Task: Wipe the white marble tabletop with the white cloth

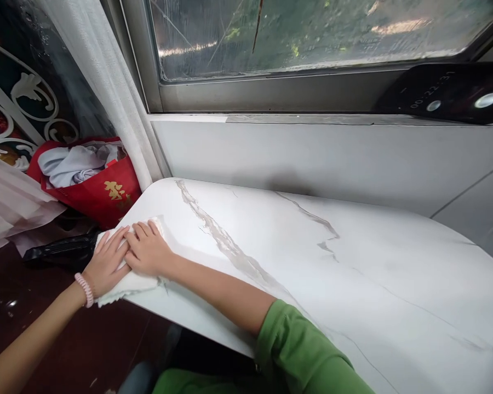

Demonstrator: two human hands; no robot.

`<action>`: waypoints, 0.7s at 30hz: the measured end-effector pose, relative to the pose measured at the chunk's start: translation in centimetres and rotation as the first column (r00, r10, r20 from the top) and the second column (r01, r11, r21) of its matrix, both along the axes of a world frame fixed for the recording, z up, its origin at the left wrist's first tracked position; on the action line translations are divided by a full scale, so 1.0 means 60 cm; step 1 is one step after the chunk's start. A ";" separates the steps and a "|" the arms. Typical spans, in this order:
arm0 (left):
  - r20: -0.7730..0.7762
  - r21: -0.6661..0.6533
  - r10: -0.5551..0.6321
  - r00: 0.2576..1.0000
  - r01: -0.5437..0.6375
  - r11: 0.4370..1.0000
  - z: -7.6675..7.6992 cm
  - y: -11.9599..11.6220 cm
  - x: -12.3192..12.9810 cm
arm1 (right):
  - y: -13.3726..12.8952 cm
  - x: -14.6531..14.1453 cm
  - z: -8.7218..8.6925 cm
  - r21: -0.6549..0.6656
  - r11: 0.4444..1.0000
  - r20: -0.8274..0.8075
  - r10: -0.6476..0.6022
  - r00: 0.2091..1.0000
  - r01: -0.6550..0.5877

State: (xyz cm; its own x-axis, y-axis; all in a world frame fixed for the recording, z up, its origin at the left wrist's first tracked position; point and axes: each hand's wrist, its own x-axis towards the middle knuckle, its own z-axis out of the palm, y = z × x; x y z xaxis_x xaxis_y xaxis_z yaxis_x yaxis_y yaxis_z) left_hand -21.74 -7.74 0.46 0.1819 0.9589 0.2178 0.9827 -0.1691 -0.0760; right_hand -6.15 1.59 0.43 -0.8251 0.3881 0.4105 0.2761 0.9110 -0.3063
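Note:
A white cloth (137, 283) lies over the left end of the white marble-patterned table (213, 219), part of it hanging past the edge. My left hand (108, 262), with a pink beaded band at the wrist, rests flat on the cloth, fingers spread and pointing away from me. Beside it and touching it, my right hand (147, 250) also presses flat on the cloth with its fingers apart. Neither hand is gripping the cloth. The part of the cloth beneath both palms is hidden.
Beyond the table's left end sits a red bag (102, 200) stuffed with pale clothes, near a white curtain (102, 71). A black item (61, 250) is left of the cloth. A window (271, 93) and white wall (230, 150) border the far side.

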 end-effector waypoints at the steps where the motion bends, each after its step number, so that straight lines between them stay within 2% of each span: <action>1: -0.001 -0.002 0.013 1.000 -0.013 1.000 -0.002 0.017 -0.003 | 0.019 -0.004 0.002 -0.001 1.000 0.010 0.023 1.000 -0.023; 4: -0.006 -0.027 0.051 0.999 -0.051 0.998 -0.006 0.086 -0.008 | 0.088 -0.013 0.002 -0.013 0.999 0.024 0.046 0.999 -0.046; 7: -0.001 -0.070 0.048 0.999 -0.048 0.996 -0.003 0.178 -0.003 | 0.164 -0.012 -0.002 -0.038 0.999 0.021 -0.016 1.000 0.017; 11: 0.042 -0.092 -0.061 0.997 0.065 0.994 0.009 0.310 0.010 | 0.257 0.005 -0.004 -0.070 0.986 0.024 -0.150 0.988 0.151; 14: 0.070 -0.071 -0.169 0.983 0.174 0.982 0.011 0.393 0.015 | 0.309 0.017 -0.007 -0.074 0.961 0.005 -0.267 0.964 0.266; 17: 0.085 -0.043 -0.242 0.967 0.246 0.968 0.006 0.452 0.017 | 0.345 0.022 -0.011 -0.073 0.925 -0.017 -0.375 0.927 0.373; 21: 0.093 -0.009 -0.255 0.962 0.257 0.966 -0.003 0.484 0.017 | 0.366 0.023 -0.012 -0.089 0.903 -0.020 -0.424 0.905 0.421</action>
State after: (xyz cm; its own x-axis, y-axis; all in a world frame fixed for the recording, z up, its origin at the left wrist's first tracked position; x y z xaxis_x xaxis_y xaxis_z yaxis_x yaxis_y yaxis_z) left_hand -20.71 21.31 0.30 0.4025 0.8872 0.2254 0.9089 -0.4167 0.0175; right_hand -4.75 23.54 -0.28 -0.5608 0.7300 0.3907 0.6163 0.6831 -0.3919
